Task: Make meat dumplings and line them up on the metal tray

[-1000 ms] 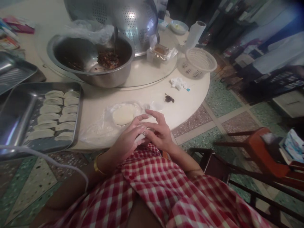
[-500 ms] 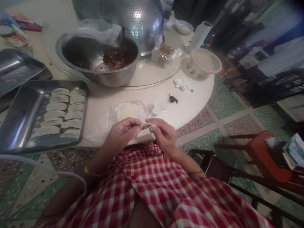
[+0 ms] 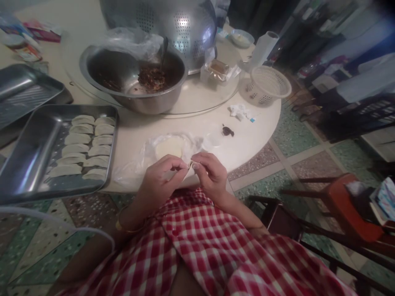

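Between my two hands, at the table's near edge, is a pale dumpling (image 3: 190,165), mostly hidden by my fingers. The thumb and forefinger of my left hand (image 3: 163,173) pinch its left side. My right hand (image 3: 211,173) pinches its upper rim at the right. Just beyond my hands, a stack of pale dumpling wrappers (image 3: 169,146) lies on a crumpled clear plastic bag (image 3: 143,155). On the left, a metal tray (image 3: 40,139) holds two columns of folded dumplings (image 3: 76,149). Behind them stands a steel bowl (image 3: 148,102) of dark filling (image 3: 152,78) with a utensil in it.
A large steel colander (image 3: 160,20) stands behind the bowl. To the right are a white plastic basket (image 3: 268,84), crumpled tissue (image 3: 239,111), a small clear dish (image 3: 212,139) and a dark scrap (image 3: 227,130). Another metal tray (image 3: 27,94) sits far left; a chair (image 3: 352,205) stands right.
My fingers have drawn closer together on the dumpling, whose opening with filling showed before and is now pinched together and mostly covered. The view has shifted slightly.
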Tool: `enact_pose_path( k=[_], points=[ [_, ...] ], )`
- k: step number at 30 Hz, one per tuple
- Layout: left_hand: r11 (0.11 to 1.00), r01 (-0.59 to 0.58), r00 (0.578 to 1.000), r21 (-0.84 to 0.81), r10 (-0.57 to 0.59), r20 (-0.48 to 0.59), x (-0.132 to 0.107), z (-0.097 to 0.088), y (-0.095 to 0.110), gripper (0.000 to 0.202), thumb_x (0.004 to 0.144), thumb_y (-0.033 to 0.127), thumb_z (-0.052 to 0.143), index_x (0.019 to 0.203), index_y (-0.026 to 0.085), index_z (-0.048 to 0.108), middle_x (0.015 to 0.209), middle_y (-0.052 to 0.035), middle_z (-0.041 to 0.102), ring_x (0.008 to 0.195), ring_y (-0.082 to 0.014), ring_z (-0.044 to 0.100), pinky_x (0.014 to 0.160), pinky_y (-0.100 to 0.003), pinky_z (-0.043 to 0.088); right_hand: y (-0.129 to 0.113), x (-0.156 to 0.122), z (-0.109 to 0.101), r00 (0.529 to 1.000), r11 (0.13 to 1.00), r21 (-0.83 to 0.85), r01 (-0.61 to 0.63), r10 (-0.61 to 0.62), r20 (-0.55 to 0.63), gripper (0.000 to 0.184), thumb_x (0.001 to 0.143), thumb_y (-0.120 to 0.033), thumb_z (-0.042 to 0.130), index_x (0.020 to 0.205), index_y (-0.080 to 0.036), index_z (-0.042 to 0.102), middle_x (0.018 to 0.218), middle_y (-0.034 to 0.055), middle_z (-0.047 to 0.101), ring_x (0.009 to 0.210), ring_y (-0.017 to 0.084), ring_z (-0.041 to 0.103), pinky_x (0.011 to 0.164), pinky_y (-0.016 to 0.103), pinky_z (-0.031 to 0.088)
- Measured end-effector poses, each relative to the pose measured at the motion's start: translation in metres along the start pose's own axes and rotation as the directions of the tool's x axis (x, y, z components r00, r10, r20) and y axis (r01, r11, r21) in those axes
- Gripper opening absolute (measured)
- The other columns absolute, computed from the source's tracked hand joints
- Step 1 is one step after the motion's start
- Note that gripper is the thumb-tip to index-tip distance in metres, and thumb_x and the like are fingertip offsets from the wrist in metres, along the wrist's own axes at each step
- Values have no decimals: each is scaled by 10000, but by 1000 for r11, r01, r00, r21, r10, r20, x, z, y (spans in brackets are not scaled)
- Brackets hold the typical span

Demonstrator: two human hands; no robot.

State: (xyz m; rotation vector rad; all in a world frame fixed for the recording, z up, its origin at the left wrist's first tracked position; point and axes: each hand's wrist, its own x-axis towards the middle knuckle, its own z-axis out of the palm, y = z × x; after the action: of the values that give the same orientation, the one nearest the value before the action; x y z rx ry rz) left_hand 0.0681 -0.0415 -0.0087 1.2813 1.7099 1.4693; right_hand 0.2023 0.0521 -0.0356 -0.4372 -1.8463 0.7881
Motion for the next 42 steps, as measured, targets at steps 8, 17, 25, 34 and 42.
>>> enact_pose_path(
  k=[8, 17, 25, 34, 42],
  points=[
    [998, -38, 998, 53, 35, 61, 1, -4, 3, 47, 847, 248, 649, 810, 239, 678, 836, -2, 671, 805, -172, 592, 793, -287, 452, -5, 1, -2, 994, 997, 1, 83, -83, 69, 129, 932, -156, 563, 975, -199, 677, 885, 51, 731, 874, 146, 698, 758, 287, 610],
    [977, -51, 999, 208, 52, 3, 2, -4, 1, 49, 863, 264, 604, 879, 227, 631, 823, 24, 648, 763, -133, 586, 741, -260, 484, -6, 4, -3, 990, 994, 104, 31, -46, 137, 124, 935, -191, 561, 998, -197, 668, 914, 63, 723, 896, 157, 687, 786, 312, 602],
    [1000, -7, 999, 27, 6, 47, 13, -5, 8, 91, 809, 237, 594, 726, 206, 615, 733, 9, 625, 678, -121, 568, 641, -262, 467, -8, 5, -5, 985, 980, 182, -80, 50, 166, 88, 872, -153, 647, 947, -194, 670, 920, 52, 699, 907, 149, 671, 815, 302, 588],
    [997, -81, 993, -19, 83, 82, 10, -7, 3, 91, 830, 208, 595, 822, 225, 684, 814, 7, 667, 756, -118, 609, 709, -250, 487, -6, 5, -3, 996, 990, 141, -27, 15, 83, 120, 882, -134, 611, 967, -199, 665, 947, 54, 698, 921, 150, 672, 817, 306, 585],
    [1000, 7, 997, -9, -6, 75, 4, -9, -4, 107, 863, 270, 608, 941, 242, 676, 888, 15, 658, 822, -123, 609, 770, -263, 481, -9, 4, -6, 996, 994, 104, -17, 8, 86, 163, 894, -109, 604, 980, -204, 705, 949, 51, 712, 943, 145, 681, 829, 302, 594]
  ],
)
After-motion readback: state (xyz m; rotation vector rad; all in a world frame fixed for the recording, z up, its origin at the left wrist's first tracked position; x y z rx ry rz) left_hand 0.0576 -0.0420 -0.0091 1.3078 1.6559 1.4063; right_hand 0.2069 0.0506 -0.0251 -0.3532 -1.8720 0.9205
